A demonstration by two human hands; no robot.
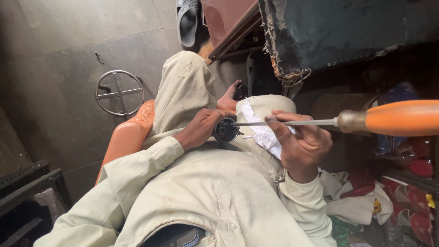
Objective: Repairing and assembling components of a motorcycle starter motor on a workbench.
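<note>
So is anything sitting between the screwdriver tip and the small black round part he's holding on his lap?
Nothing visible does. The left hand grips the black round part from its far side, and the right hand steers the screwdriver shaft straight to the part's open face.

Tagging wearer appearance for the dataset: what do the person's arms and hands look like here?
Both arms wear long, loose, pale khaki shirt sleeves with buttoned-style cuffs ending at the wrists. The left hand and right hand are bare: no gloves, and no rings or watch that I can see. The trousers match the shirt's colour.
</note>
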